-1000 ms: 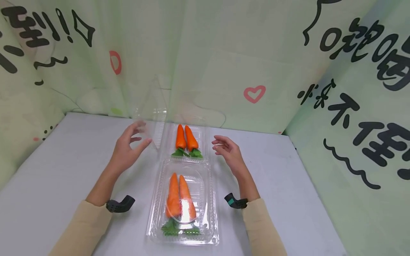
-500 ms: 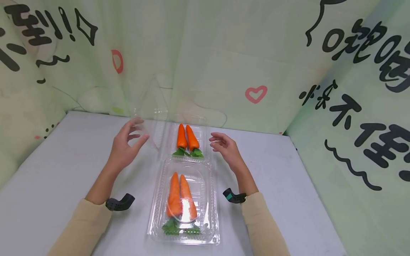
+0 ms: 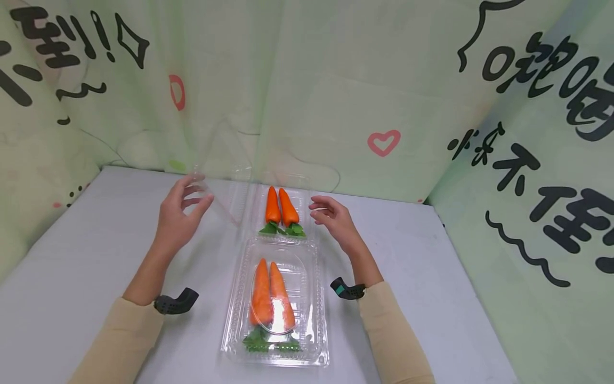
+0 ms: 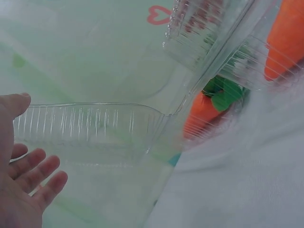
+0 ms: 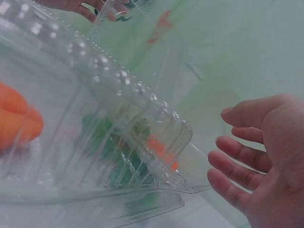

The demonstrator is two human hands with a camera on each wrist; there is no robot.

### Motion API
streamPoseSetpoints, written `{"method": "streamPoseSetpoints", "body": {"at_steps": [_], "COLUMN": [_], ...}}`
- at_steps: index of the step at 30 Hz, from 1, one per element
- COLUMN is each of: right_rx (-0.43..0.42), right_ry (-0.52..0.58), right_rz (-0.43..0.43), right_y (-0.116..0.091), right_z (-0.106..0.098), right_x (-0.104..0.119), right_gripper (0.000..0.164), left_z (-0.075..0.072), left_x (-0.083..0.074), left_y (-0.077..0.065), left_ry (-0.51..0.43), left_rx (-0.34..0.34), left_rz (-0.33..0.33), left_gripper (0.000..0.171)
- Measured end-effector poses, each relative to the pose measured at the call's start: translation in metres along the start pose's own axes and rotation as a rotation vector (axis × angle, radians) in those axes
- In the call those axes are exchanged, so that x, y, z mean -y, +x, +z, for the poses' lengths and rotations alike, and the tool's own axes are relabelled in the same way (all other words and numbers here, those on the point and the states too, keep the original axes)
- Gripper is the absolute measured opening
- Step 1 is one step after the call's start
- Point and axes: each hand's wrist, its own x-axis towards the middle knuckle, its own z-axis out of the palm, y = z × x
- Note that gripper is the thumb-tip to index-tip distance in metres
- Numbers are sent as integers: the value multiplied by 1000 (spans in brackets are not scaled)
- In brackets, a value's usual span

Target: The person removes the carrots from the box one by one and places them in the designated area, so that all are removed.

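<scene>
Two clear plastic clamshell boxes stand in line at the middle of the table. The near clamshell box [image 3: 314, 349] has its lid down over two carrots with green leaves, one of them the left carrot [image 3: 261, 298]. In the far clamshell box [image 3: 307, 205] lie two more carrots, among them the right carrot [image 3: 289, 208]. Its clear lid [image 4: 95, 123] stands raised on the left side. My left hand [image 3: 179, 213] is at that lid with fingers spread and relaxed; whether they touch it I cannot tell. My right hand [image 3: 338, 221], fingers loosely bent, hovers right of the far box, holding nothing.
A white table [image 3: 408, 298] runs back to a pale green curtain [image 3: 316, 80] with black lettering and pink hearts. Another curtain closes the right side. Black bands [image 3: 176, 302] sit at both wrists.
My left hand has moved left and slightly away from me, and the raised lid leans further left. The right hand has shifted slightly left and up in the view. The carrots stay in place.
</scene>
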Motion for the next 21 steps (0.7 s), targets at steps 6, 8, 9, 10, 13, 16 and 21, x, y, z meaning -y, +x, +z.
{"method": "streamPoseSetpoints", "body": {"at_steps": [6, 8, 9, 10, 13, 16, 21], "right_rx": [4, 11, 16, 20, 38, 46, 52], "right_ry": [-18, -25, -26, -26, -33, -48, -66], "right_rz": [-2, -3, -3, -2, -4, -5, -7], "right_y": [4, 5, 6, 6, 8, 10, 13], "right_z": [2, 3, 3, 3, 5, 6, 7], "right_x": [1, 2, 2, 3, 4, 5, 8], "right_gripper": [37, 38, 38, 38, 40, 39, 38], "left_z": [-4, -6, -7, -8, -10, -13, -19], "left_x": [1, 1, 1, 0, 0, 0, 1], "left_y": [2, 2, 2, 2, 1, -1, -4], "left_ry": [4, 2, -1, -5, -17, -6, 57], "left_rx": [-47, -60, -65, -69, -77, -81, -63], "left_rz": [-56, -82, -92, -103, -131, -154, -193], "left_gripper": [54, 57, 58, 59, 59, 57, 53]}}
